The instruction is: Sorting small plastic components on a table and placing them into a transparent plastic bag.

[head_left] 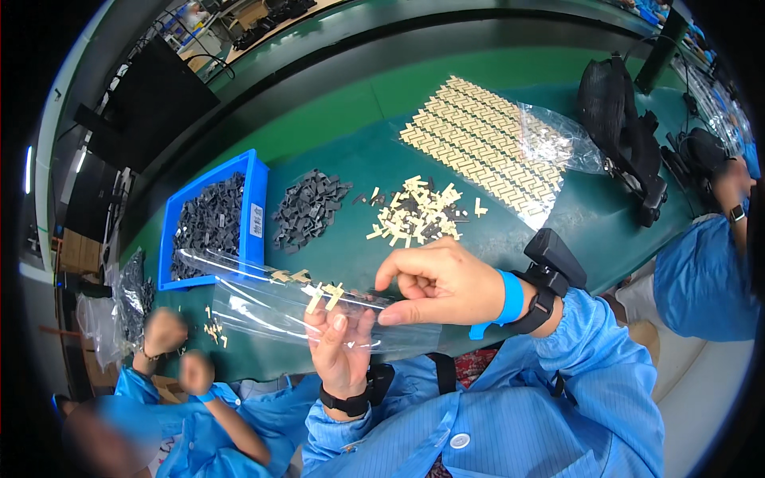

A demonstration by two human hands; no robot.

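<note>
My left hand (341,346) grips a long, glossy clear plastic sheet (263,312), its thumb in front and fingers partly behind. Small cream-coloured pieces (335,296) lie along the sheet's upper edge, just over my left fingertips. To the right, my right hand (442,283) hovers near that edge, index finger bent and thumb apart from it with a gap between; the other fingers curl in. Beyond my hands lies a loose pile of cream pieces (414,211) mixed with dark ones. Left of it is a heap of small dark grey pieces (311,209).
A blue bin (259,191) full of dark pieces stands at the left. Cream pieces in rows cover a sheet (486,147) at the back, beside a clear bag (586,155) and a black bag-like item (610,103). Co-workers' hands (166,333) are at the left; another person sits right.
</note>
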